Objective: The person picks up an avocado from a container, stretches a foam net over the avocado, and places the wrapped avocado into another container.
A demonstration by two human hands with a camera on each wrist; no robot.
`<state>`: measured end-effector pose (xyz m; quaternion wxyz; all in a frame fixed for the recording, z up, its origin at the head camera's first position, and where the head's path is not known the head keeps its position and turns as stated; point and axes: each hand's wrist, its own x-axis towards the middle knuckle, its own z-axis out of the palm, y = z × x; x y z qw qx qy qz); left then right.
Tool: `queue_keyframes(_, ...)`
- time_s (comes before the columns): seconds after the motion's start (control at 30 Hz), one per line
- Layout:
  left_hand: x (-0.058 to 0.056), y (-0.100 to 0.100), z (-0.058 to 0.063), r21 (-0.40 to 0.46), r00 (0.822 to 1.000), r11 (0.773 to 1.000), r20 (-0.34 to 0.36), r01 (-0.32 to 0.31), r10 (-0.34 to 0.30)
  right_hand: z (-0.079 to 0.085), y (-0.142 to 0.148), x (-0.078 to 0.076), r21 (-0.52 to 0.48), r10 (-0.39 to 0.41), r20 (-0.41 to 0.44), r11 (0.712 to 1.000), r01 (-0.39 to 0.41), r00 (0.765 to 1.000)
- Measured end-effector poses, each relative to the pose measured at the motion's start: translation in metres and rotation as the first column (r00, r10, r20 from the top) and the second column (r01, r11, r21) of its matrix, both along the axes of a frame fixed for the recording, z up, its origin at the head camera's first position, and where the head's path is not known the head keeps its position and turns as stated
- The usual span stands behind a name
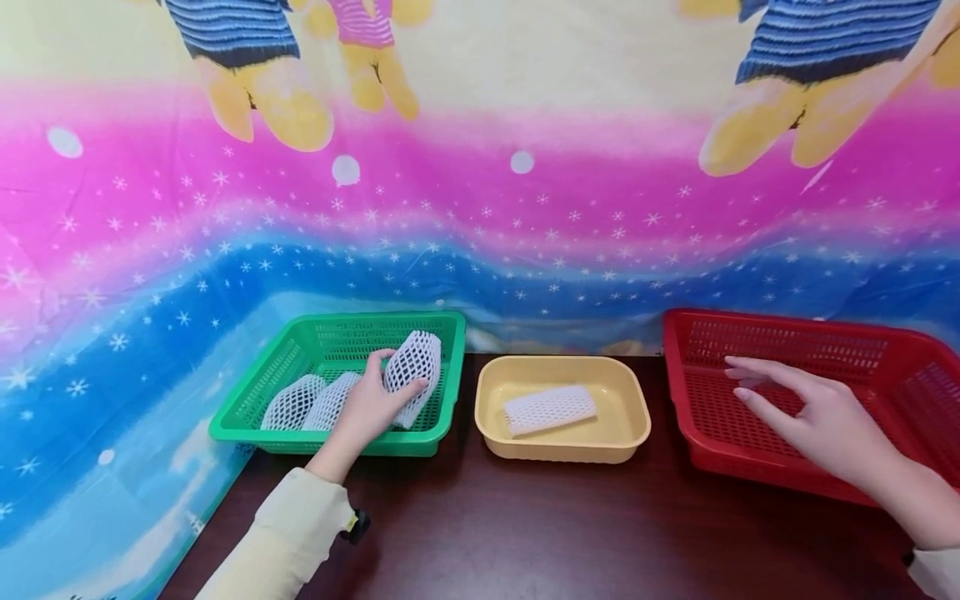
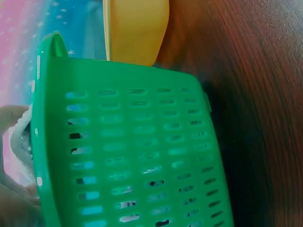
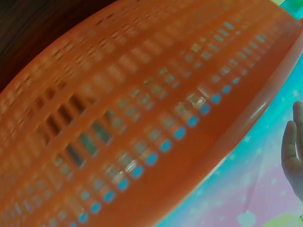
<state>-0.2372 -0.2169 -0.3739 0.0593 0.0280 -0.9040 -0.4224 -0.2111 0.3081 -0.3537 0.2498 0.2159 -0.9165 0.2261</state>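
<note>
My left hand [image 1: 369,402] reaches over the front of the green basket [image 1: 420,447] and grips a white foam net sleeve [image 1: 417,363] between thumb and fingers, tilted upright at the basket's right end. Two more foam net sleeves [image 1: 293,404] lie to the left of that hand, one partly hidden behind it. In the left wrist view, the basket's wall [image 2: 113,75] covers most of the grip. My right hand [image 1: 821,421] hovers over the red basket [image 1: 757,468], fingers extended and loosely bent, holding nothing; its fingers [image 3: 289,142] show at the right wrist view's edge.
Between the two baskets stands a shallow yellow tray [image 1: 558,451] with one flattened white foam net sleeve [image 1: 551,408] in it. All three containers sit on a dark brown table [image 1: 525,533]. A printed cloth [image 1: 480,208] hangs right behind them.
</note>
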Motion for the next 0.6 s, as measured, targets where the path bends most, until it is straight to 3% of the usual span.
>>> queue_keyframes(0.23, -0.004, 0.004, -0.007, -0.163, 0.998, 0.986, 0.044, 0.042, -0.035, -0.001, 0.026, -0.003, 0.092, -0.1, 0.029, 0.991, 0.097, 0.995)
queue_keyframes(0.43, -0.008, 0.005, -0.01, -0.218, 0.996, 0.973, 0.077, 0.068, -0.052, -0.005, 0.052, -0.013, 0.105, -0.176, 0.055, 0.98, 0.169, 0.983)
queue_keyframes(0.6, -0.011, 0.008, -0.008, -0.271, 0.992, 0.958, 0.111, 0.095, -0.067, -0.01, 0.071, -0.018, 0.097, -0.253, 0.129, 0.966, 0.242, 0.959)
